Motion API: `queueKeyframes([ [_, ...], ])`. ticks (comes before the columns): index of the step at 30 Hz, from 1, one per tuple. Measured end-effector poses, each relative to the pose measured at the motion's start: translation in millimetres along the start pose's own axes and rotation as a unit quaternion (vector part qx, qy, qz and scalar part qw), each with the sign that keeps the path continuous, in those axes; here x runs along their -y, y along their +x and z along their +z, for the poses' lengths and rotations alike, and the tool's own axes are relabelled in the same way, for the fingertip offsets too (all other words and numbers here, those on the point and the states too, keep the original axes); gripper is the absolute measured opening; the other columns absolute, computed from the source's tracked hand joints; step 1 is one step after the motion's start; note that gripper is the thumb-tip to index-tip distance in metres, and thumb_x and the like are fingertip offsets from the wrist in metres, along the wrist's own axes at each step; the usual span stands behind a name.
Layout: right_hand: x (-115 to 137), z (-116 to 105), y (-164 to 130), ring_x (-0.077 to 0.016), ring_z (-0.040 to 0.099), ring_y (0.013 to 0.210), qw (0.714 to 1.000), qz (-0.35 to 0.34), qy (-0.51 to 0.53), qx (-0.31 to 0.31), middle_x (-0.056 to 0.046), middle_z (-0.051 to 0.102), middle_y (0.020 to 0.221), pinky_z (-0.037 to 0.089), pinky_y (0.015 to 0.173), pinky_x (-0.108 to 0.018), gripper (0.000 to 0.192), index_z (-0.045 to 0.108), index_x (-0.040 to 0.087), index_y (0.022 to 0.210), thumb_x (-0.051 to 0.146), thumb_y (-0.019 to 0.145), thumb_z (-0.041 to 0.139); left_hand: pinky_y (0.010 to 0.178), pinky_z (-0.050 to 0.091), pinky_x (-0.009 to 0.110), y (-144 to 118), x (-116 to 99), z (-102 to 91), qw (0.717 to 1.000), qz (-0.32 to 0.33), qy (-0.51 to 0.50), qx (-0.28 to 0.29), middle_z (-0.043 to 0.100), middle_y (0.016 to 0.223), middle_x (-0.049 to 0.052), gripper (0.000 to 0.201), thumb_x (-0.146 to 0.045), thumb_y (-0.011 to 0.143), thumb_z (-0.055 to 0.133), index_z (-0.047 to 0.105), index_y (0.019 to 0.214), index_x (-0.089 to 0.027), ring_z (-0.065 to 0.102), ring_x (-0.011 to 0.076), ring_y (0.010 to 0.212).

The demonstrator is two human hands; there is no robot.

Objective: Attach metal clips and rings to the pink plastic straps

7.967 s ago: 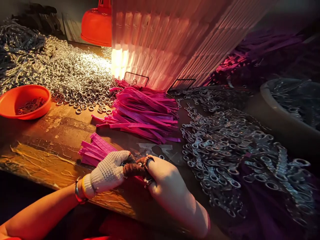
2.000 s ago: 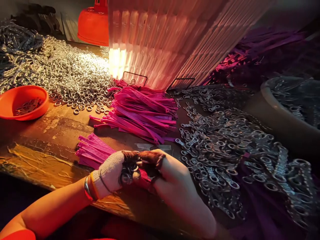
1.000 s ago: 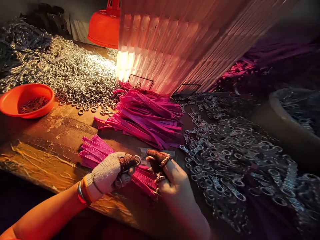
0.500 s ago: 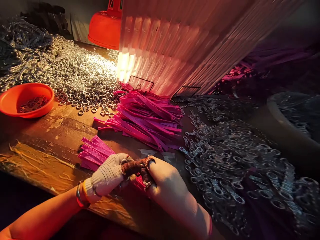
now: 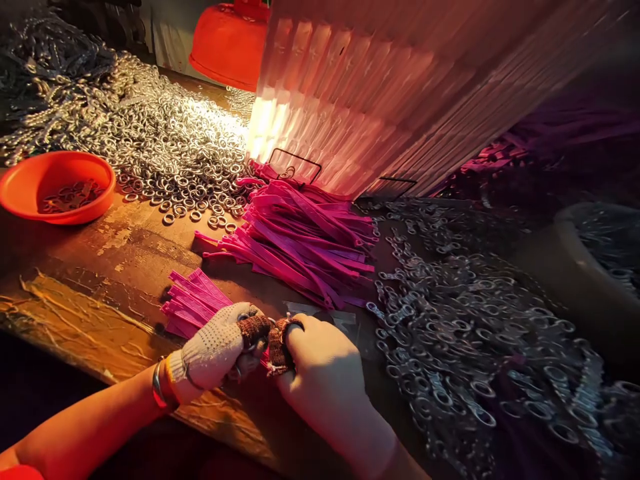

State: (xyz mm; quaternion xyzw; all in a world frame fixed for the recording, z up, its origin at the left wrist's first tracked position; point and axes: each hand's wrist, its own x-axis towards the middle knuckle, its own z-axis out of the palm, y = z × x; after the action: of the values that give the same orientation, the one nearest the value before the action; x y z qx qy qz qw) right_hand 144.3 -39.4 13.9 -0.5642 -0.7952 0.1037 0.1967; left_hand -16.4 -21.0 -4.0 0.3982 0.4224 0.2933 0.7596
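My left hand (image 5: 217,345) wears a whitish dotted work glove with brown knit covers on the fingers. Its fingers are curled closed beside a bundle of pink strips (image 5: 193,303). My right hand (image 5: 323,373), in a pale glove with brown covers on thumb and finger, is pinched closed. The fingertips of both hands meet, and what they grip is hidden behind the covers. A bit of pink shows just under the fingertips. Beyond the hands lies a larger pile of pink strips (image 5: 300,233), some with small loops at their ends.
A heap of metal rings (image 5: 185,153) lies at back left, near an orange bowl (image 5: 60,217) holding small metal pieces. Metal ring-ended pulls (image 5: 450,313) spread at right beside a bucket (image 5: 575,247). A red lamp (image 5: 230,47) and corrugated sheet (image 5: 350,100) stand behind.
My right hand has shifted slightly left, and the brown-covered fingertips have changed their hold. The view has turned a little, so the table's contents sit slightly further right.
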Motion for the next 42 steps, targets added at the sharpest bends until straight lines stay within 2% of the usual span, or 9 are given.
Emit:
queueKeyframes([
  [5,-3,1,28,-0.0147,0.053,0.059,0.974,0.081,0.169,0.130,-0.001,0.064,0.065,0.036,0.055,-0.025,0.035,0.064,0.022,0.076,0.041,0.095,0.041,0.034,0.024,0.016,6,-3,-9.2,0.990,0.043,-0.133,-0.034,0.039,0.048,-0.008,0.036,-0.050,0.088,0.057,0.048,0.073,-0.019,0.030,0.0048,0.035],
  [9,-18,5,72,-0.0180,0.057,0.073,0.995,0.079,-0.024,0.064,-0.006,0.068,0.084,0.038,0.065,-0.028,0.019,0.068,0.020,0.085,0.025,0.088,0.050,0.033,0.024,0.012,10,-10,-23.0,0.961,0.026,-0.269,-0.062,0.048,0.061,-0.006,0.021,-0.034,0.082,0.064,0.059,0.096,-0.018,0.037,0.0034,0.038],
  [13,-27,19,98,-0.0256,0.059,0.088,0.971,0.065,-0.190,0.126,-0.015,0.066,0.106,0.039,0.072,-0.034,0.021,0.070,0.014,0.089,0.015,0.083,0.050,0.033,0.030,0.012,11,-11,-36.7,0.939,-0.013,-0.342,-0.029,0.062,0.080,0.003,0.028,-0.027,0.080,0.067,0.061,0.106,-0.017,0.061,0.0096,0.053],
  [16,-31,28,101,-0.0303,0.058,0.095,0.963,0.055,-0.224,0.142,-0.017,0.065,0.108,0.040,0.075,-0.038,0.022,0.072,0.014,0.092,0.019,0.083,0.053,0.032,0.031,0.013,12,-8,-39.2,0.927,-0.042,-0.371,-0.017,0.060,0.073,0.003,0.026,-0.037,0.088,0.061,0.063,0.101,-0.014,0.059,0.0100,0.050],
  [20,-37,31,100,-0.0303,0.055,0.102,0.971,0.066,-0.192,0.126,-0.015,0.063,0.118,0.042,0.079,-0.038,0.023,0.073,0.016,0.095,0.023,0.083,0.055,0.031,0.027,0.011,14,-4,-36.1,0.934,-0.028,-0.353,-0.043,0.053,0.065,-0.001,0.024,-0.034,0.090,0.059,0.065,0.099,-0.012,0.051,0.0058,0.044],
  [25,-39,30,107,-0.0254,0.057,0.099,0.972,0.080,-0.175,0.133,-0.012,0.064,0.116,0.043,0.081,-0.034,0.025,0.074,0.017,0.093,0.027,0.084,0.054,0.032,0.024,0.011,16,0,-35.0,0.954,-0.009,-0.301,-0.007,0.054,0.066,-0.002,0.028,-0.026,0.082,0.065,0.066,0.109,-0.016,0.042,0.0030,0.041],
  [29,-38,33,109,-0.0285,0.056,0.105,0.974,0.089,-0.163,0.126,-0.014,0.062,0.123,0.044,0.082,-0.036,0.027,0.075,0.016,0.095,0.029,0.085,0.054,0.032,0.021,0.011,16,-3,-32.2,0.958,0.005,-0.287,0.013,0.047,0.060,-0.004,0.022,-0.028,0.080,0.068,0.066,0.096,-0.015,0.034,0.0019,0.039],
  [35,-37,39,104,-0.0293,0.056,0.107,0.985,0.065,-0.126,0.100,-0.014,0.063,0.123,0.046,0.086,-0.037,0.024,0.074,0.013,0.090,0.026,0.086,0.054,0.031,0.018,0.012,13,-17,-26.0,0.961,0.034,-0.272,-0.034,0.032,0.049,-0.010,0.020,-0.030,0.077,0.068,0.064,0.087,-0.014,0.022,0.0020,0.035],
  [42,-17,18,65,-0.0256,0.060,0.102,0.998,-0.044,-0.037,0.030,-0.015,0.063,0.119,0.047,0.088,-0.035,0.019,0.068,0.012,0.094,0.013,0.081,0.053,0.032,0.021,0.010,14,-26,-32.4,0.966,0.036,-0.231,-0.107,0.064,0.086,0.003,0.023,-0.025,0.080,0.065,0.062,0.100,-0.014,0.035,-0.0008,0.039],
])
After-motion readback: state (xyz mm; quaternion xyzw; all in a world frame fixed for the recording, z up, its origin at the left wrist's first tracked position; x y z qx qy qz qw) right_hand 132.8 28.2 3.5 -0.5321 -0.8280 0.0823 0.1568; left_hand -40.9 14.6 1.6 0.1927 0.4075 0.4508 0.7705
